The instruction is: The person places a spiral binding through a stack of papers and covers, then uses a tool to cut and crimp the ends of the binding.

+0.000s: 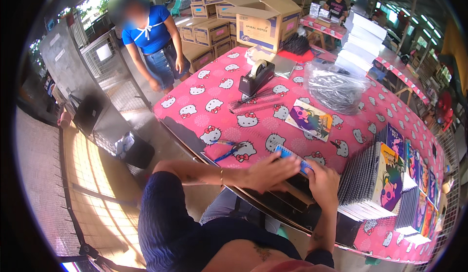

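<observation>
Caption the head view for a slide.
Both hands, left and right, press a blue-edged notebook on a pink cat-print tablecloth beside stacked notebooks.

- My top is dark navy, with a short sleeve ending above my left elbow, at about eight o'clock in view.
- My left hand [267, 173] is bare, with a thin gold-coloured bracelet at the wrist.
- My right hand [322, 180] is bare, no ring or watch that I can make out.
- A small dark tattoo marks my right forearm, another sits near six o'clock.
- Grey-blue jeans cover my lap.
</observation>
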### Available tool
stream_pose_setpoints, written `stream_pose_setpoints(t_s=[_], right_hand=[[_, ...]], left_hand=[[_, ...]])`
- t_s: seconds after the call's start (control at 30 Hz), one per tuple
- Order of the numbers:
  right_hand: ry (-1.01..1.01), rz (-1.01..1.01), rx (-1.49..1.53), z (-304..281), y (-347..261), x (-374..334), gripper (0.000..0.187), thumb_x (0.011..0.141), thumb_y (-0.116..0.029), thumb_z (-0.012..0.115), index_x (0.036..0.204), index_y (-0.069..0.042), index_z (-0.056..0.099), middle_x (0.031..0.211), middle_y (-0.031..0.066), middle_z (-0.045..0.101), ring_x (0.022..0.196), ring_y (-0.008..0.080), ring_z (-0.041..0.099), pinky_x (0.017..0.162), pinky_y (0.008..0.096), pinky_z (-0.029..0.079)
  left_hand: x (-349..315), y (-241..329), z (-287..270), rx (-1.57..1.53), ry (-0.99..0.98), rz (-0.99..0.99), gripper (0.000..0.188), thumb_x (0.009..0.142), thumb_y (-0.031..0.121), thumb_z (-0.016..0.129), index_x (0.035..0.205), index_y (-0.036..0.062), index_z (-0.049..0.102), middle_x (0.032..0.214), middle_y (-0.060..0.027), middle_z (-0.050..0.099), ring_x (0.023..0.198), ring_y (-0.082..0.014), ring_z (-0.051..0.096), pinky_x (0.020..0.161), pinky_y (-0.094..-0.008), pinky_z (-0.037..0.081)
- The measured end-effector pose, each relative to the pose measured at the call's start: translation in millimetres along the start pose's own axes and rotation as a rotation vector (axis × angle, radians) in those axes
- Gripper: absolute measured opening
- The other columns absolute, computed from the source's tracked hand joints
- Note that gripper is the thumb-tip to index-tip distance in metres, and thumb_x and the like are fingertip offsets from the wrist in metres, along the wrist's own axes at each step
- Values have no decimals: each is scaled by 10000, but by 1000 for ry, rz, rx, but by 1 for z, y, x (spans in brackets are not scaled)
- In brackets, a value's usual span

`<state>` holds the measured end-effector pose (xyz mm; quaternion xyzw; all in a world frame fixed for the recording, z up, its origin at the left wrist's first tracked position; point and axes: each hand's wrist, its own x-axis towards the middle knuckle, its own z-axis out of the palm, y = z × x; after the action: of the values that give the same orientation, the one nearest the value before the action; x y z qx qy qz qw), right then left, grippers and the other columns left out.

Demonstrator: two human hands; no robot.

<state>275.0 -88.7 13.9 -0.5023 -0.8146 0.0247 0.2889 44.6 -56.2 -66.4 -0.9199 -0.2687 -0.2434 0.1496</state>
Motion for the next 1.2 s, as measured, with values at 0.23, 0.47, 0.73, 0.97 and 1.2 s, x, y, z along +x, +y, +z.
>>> stream_pose_setpoints(t_s=[0.23,0.47,0.73,0.97,1.2], right_hand=[[0,51,26,-2,-3,-4,330,878,-181,673,1205,-136,661,862,158,716,745,388,664,686,490,497],[-48,118,-33,-2,-5,-3,434,871,-214,698,1282,-139,578,785,146,684,709,399,639,668,500,478],[303,24,2,-28,1,-32,567,808,-149,776,1310,-44,534,1091,138,702,1028,363,662,888,426,513],[345,308,796,34,35,-70,222,907,-43,714,1110,8,641,1004,86,703,905,116,629,835,262,498],[442,346,730,43,30,-65,156,909,-78,725,1019,16,668,913,82,724,797,98,633,739,259,514]], left_hand=[[2,21,-8,-19,-41,162,825,889,594,546,1473,26,412,1541,-181,399,1430,-340,376,1137,-595,265],[11,21,-8,91,-106,100,797,916,547,556,1492,22,388,1563,-179,373,1471,-318,328,1163,-567,242],[6,33,3,-36,93,47,796,930,551,542,1507,32,368,1585,-190,332,1486,-310,300,1164,-590,222],[68,-6,-29,-146,-199,138,445,914,374,643,1220,51,637,1185,-106,641,1164,-235,585,1109,-513,347],[26,36,-8,-38,-29,64,729,913,559,545,1402,21,498,1532,-176,412,1463,-337,326,1139,-592,259]])
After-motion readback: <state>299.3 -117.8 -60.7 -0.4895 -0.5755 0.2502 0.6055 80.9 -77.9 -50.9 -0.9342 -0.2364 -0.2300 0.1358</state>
